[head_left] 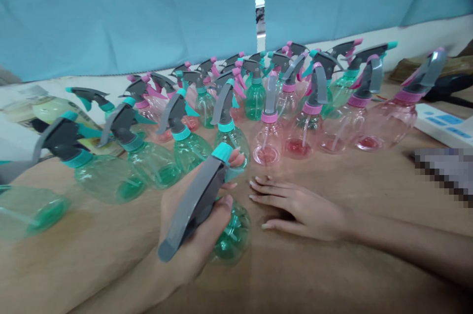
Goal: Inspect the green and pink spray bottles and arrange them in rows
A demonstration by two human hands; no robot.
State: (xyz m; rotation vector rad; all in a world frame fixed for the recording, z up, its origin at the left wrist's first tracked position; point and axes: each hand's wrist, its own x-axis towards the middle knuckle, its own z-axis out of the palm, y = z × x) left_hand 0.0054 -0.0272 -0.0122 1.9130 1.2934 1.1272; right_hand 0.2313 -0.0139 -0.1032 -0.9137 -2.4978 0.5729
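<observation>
My left hand (203, 225) is closed round the neck of a green spray bottle (236, 232) with a grey and teal trigger head; its nozzle points away from me and the bottle's lower part shows beyond my thumb. To the right, my right hand (303, 205) lies palm down on the wooden table (332, 274), fingers stretched toward the held bottle and apart from it. Just beyond my hands stand a clear pink spray bottle (266, 144) and a green spray bottle (190, 149), both upright.
Several more pink and green spray bottles crowd the table's far side, including a green one (107, 176) at left. Labelled bottles (59, 109) stand behind them. At right are a white device with blue keys (443, 122) and a pixelated dark-edged object (447, 168). A blue sheet (148, 13) hangs behind.
</observation>
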